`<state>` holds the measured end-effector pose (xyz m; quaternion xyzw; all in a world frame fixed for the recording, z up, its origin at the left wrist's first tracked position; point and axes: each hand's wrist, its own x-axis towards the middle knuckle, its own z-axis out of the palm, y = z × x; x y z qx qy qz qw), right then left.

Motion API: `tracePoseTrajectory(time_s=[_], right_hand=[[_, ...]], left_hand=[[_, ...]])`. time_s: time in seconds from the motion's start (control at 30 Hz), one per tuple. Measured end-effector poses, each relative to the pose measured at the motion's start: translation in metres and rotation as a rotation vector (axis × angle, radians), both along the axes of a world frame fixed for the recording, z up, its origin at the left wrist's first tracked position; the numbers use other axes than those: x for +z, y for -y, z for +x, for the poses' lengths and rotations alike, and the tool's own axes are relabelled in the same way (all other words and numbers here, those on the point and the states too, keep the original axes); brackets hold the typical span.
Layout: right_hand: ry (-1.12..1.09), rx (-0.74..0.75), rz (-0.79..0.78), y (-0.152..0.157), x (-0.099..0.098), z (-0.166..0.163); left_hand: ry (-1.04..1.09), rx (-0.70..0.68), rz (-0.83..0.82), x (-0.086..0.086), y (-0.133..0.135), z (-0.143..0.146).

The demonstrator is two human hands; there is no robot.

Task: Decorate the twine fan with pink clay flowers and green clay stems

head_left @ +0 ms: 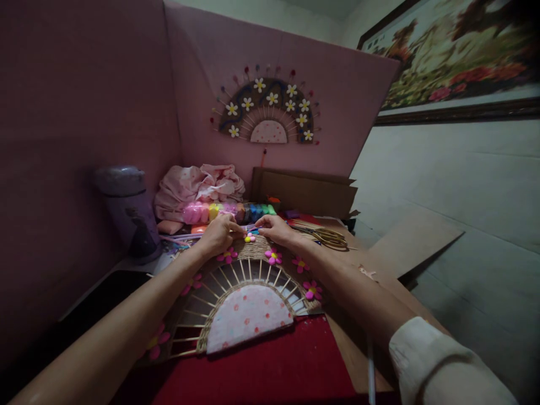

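A fan-shaped craft piece (248,281) of woven straw and thin sticks lies on a red cloth (270,365). It has a pink dotted half-circle (247,315) at its base and pink flowers (273,256) along its rim. My left hand (219,233) rests at the fan's top edge with fingers pinched together. My right hand (274,228) sits just to the right, also pinched. Between the fingertips lies a small pink flower (250,238). What each pinch grips is too small to make out.
A finished fan with white flowers (268,109) hangs on the pink partition. Behind the hands stand a row of coloured clay tubs (228,212), pink fabric (198,185), a purple bottle (129,208), scissors (329,237) and cardboard (304,194). A framed picture (455,56) hangs at right.
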<state>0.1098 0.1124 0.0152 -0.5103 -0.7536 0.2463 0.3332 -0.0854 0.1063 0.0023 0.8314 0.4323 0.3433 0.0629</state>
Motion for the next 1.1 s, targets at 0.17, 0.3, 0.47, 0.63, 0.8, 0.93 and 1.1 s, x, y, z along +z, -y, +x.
tracePoseTrajectory(time_s=[0.17,0.3,0.47,0.63,0.8,0.93,1.1], right_hand=[[-0.012,-0.008,0.005,-0.001,-0.003,0.001],[-0.017,-0.013,0.01,-0.003,-0.005,0.001],[-0.022,-0.011,0.016,-0.003,-0.006,0.002],[-0.038,0.002,0.033,-0.004,-0.007,0.002],[-0.052,0.003,0.034,-0.003,-0.008,0.002],[-0.062,0.0,0.023,-0.002,-0.008,0.003],[-0.078,0.006,0.023,-0.002,-0.008,0.003]], left_hand=[[-0.116,0.021,0.057,0.004,0.006,-0.003],[-0.212,0.07,0.145,0.011,0.016,-0.004],[-0.379,0.096,0.266,0.015,0.03,-0.001],[-0.484,0.081,0.337,0.016,0.036,-0.001],[-0.509,0.087,0.346,0.017,0.038,-0.002],[-0.373,0.172,0.274,0.019,0.032,-0.004],[-0.065,0.277,-0.03,0.026,0.009,-0.003]])
